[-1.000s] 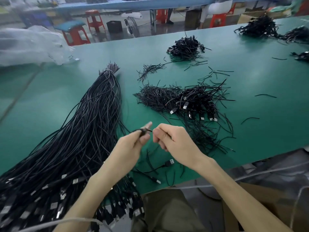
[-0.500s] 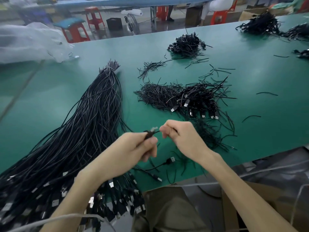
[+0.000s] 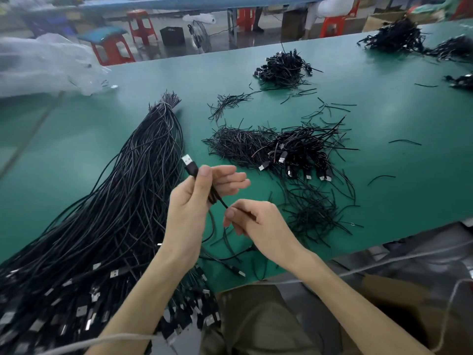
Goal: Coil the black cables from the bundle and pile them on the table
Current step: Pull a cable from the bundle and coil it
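I have the left hand [image 3: 190, 201] pinching the thin black cable with silver USB plug [image 3: 191, 168] just under the plug, the right hand [image 3: 258, 221] pinching it lower, over the green table [image 3: 396, 119] between long black bundle [image 3: 115, 213] and black cable pile [image 3: 302, 149]; I'd wind small, even loops.

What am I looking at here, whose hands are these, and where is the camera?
No machine here: a person works with bare hands, and every picture comes from a camera worn on their head, looking down. On the green table lies a long bundle of black cables, and to its right a pile of coiled cables. The left hand grips one cable, its USB plug pointing up; the right hand pinches the same cable lower down.
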`<state>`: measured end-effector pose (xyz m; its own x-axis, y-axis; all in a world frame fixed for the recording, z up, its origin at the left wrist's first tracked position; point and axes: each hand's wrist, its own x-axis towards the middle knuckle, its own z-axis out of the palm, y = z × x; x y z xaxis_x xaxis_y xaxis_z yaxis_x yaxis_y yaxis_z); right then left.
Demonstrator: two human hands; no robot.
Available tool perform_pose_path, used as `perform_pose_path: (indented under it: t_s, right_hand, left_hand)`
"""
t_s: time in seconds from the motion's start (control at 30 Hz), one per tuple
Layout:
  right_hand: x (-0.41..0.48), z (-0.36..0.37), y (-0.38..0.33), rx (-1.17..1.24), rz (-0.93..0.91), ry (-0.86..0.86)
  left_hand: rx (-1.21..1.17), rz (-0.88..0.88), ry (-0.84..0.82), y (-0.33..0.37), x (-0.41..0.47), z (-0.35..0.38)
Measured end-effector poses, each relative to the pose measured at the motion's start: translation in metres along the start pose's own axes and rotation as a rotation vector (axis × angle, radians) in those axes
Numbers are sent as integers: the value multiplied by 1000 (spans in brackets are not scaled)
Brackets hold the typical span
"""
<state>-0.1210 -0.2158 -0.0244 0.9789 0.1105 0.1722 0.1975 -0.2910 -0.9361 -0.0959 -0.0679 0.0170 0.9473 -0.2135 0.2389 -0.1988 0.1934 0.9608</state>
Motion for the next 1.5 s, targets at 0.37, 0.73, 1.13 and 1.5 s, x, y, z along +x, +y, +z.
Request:
perform_pose_path:
  t_s: [0.37,0.73,1.13,1.5]
  right_hand:
    - [3,-2,-3,375,20,-34]
    - [-6,-12,7,-205,-67,94]
    - [-11,-16,2,-716,-211,-151]
    - [-13,-8,-1,-796,-198,-226]
  left_hand:
    - [42,-18,-117,-15,-6,14]
    - [379,-267,-429,-5,0,-26]
    - [906,-288,-382,-5,0,-31]
    - [691,-551,-731,-8,-1,-29]
